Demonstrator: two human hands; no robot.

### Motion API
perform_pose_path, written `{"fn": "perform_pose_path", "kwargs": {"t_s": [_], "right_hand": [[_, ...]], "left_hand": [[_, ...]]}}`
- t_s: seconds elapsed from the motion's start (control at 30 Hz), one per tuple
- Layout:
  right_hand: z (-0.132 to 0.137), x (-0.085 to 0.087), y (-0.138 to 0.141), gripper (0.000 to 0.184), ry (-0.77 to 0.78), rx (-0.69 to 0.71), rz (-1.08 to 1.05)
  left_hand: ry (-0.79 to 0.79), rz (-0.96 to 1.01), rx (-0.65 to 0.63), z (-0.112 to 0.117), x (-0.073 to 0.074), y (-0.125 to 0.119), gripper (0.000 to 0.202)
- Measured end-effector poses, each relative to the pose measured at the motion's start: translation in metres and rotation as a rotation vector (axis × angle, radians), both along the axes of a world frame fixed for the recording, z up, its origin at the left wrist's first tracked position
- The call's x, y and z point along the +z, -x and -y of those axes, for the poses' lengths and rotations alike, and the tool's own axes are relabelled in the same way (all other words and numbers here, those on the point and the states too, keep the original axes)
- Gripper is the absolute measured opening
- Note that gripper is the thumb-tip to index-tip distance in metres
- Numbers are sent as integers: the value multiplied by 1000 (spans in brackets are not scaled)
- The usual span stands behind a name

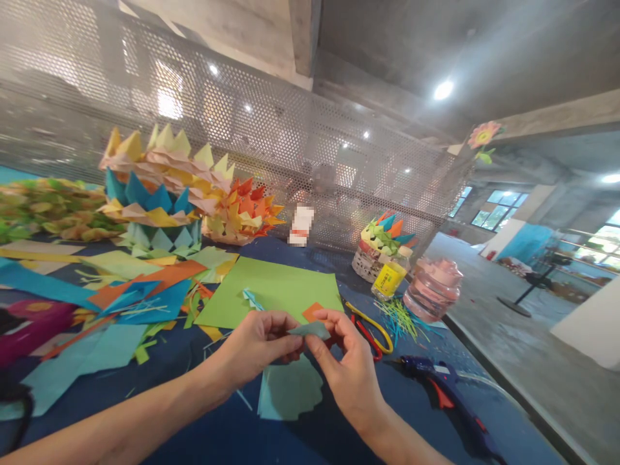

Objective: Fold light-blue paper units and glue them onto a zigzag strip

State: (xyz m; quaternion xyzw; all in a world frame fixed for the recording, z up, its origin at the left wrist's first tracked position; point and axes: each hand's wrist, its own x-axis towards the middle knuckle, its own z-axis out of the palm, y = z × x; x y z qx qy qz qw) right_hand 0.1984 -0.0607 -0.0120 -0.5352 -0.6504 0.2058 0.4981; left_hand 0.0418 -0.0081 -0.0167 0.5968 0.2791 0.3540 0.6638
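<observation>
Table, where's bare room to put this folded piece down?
Left hand and right hand pinch the folded piece. Bare blue cloth lies nearest you, left of the teal scalloped paper. The green sheet is mostly clear too. A small gap sits behind it, toward the basket. Crowded: paper scraps at left; scissors, jars and glue gun at right.

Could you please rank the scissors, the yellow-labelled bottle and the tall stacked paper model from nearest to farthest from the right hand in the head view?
From the right hand, pinching the folded paper:
1. Scissors, just beyond it to the right.
2. Yellow-labelled bottle, farther back on the right.
3. Tall stacked paper model, far back left.
</observation>
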Motion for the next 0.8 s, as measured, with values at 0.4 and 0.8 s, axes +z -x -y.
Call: {"fn": "perform_pose_path", "kwargs": {"t_s": [0.4,0.8], "right_hand": [[-1,5,-1,25,148,50,114],[2,11,2,25,191,119,26]], "left_hand": [[124,-76,22,-2,3,4,18],[118,-75,-42,0,11,7,19]]}}
